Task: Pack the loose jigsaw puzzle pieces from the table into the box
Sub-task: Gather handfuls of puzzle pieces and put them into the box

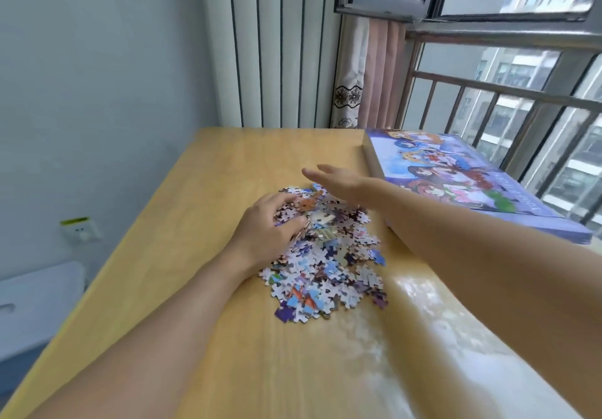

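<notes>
A heap of loose jigsaw pieces (329, 262) lies in the middle of the wooden table (202, 223). My left hand (270, 226) rests on the heap's far left part, its fingers curled into the pieces. Just above the heap's far edge my right hand (338, 182) hovers flat, fingers straight, holding nothing. The puzzle box (456, 177), purple with a cartoon picture on top, lies shut at the table's right side by the window.
A window with metal bars (521, 99) runs along the table's right side. Striped curtains (280, 44) hang behind the table's far edge. Below on the left are a wall socket (79, 229) and a white container (35, 301).
</notes>
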